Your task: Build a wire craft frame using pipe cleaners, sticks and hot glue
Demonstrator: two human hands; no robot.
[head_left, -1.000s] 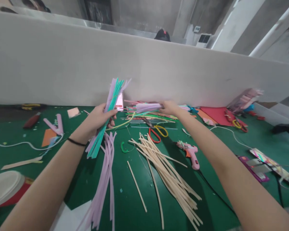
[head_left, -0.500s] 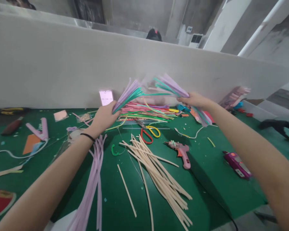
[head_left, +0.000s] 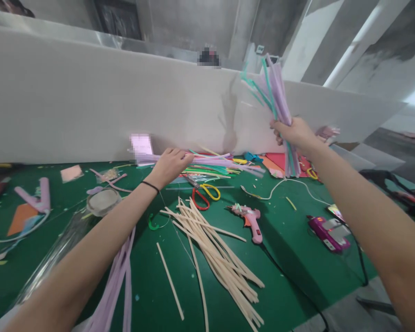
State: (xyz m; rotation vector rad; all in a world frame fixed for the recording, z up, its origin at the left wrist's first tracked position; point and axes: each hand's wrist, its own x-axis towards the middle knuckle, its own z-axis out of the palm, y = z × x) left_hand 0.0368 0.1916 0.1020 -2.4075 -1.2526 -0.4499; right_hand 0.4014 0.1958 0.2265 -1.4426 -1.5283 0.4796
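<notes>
Raised in front of the white partition, my right hand (head_left: 290,131) is closed round a bundle of lilac and teal pipe cleaners (head_left: 280,92). Their upper ends fan out, and the lower ends hang below my fist. My left hand (head_left: 171,166) lies at the back of the table, its fingers bent over more lilac pipe cleaners (head_left: 214,161). These rest flat across a mixed pile of pink, green and yellow pipe cleaners (head_left: 207,171). My left palm and fingertips are partly hidden. Scissors (head_left: 210,191) with red and yellow handles lie just in front of that pile.
Cream pipe cleaners (head_left: 221,258) spread over the green table (head_left: 283,295). Beside them is a pink glue gun (head_left: 251,219) with a black cord. Lilac stems (head_left: 119,286) lie under my left forearm. A purple device (head_left: 328,233) sits right; a lit phone (head_left: 141,144) leans against the partition (head_left: 72,101).
My left hand has come down to the right, laying its bundle onto the pile. My right hand has risen slightly and turned its bundle more upright. The view has shifted a little right.
</notes>
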